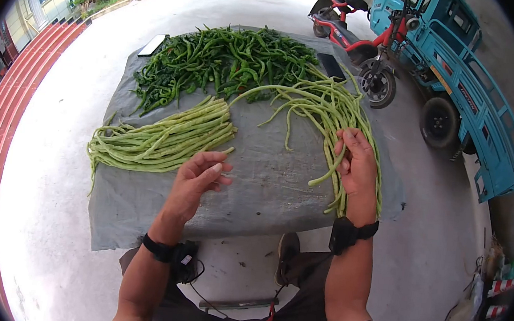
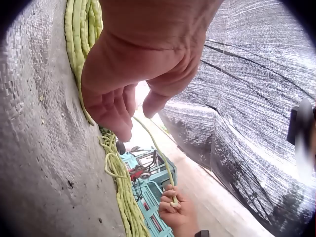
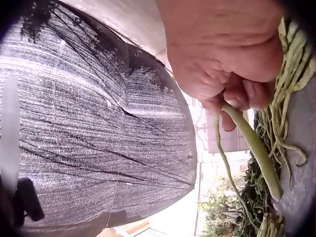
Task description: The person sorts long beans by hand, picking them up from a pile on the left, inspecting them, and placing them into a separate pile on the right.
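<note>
My right hand pinches a long green bean between thumb and fingers, at the right of the grey cloth. One thick end of the bean hangs below those fingers, and its thin length arches left. Beneath that hand spreads a loose pile of long beans. My left hand hovers with relaxed, bent fingers beside the cut ends of a neatly aligned bundle of long beans. Nothing shows in its grasp; a gap lies between thumb and fingers in the left wrist view.
A heap of green peppers covers the far part of the cloth. A white phone-like slab lies at its left, a dark phone at its right. Beyond stand a red electric bike and a blue three-wheeled cart.
</note>
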`<state>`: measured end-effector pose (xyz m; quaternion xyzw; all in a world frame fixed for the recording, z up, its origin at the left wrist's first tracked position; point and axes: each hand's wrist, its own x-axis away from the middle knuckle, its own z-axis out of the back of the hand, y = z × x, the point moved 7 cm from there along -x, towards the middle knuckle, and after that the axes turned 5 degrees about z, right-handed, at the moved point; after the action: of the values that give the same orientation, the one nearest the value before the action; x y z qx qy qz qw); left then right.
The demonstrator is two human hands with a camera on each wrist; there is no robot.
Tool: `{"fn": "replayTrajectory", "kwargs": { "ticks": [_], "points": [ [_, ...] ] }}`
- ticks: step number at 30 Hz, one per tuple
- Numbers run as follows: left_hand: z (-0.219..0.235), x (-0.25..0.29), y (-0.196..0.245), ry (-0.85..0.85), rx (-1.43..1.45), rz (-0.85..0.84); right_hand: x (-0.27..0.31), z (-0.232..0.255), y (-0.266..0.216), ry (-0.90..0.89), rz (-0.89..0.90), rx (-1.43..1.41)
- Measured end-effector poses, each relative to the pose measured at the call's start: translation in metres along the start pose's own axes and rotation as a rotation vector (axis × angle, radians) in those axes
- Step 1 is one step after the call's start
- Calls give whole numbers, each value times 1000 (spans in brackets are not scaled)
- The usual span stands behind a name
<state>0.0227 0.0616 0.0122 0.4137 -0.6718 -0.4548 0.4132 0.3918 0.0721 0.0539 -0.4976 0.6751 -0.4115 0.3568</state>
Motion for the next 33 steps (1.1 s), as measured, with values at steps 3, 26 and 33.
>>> {"fn": "replayTrajectory", "kwargs": {
  "ticks": [3,26,33],
  "points": [
    [1,1,-1,9,-10,19,-4,51,-7,207,-19,66],
    [-2,-1,-9,-32,-130,68,4,90,-18,143,146,1476],
    [0,-1,-13,-58,-137,61,3,74,-23,170,236,1415]
  ]
}}
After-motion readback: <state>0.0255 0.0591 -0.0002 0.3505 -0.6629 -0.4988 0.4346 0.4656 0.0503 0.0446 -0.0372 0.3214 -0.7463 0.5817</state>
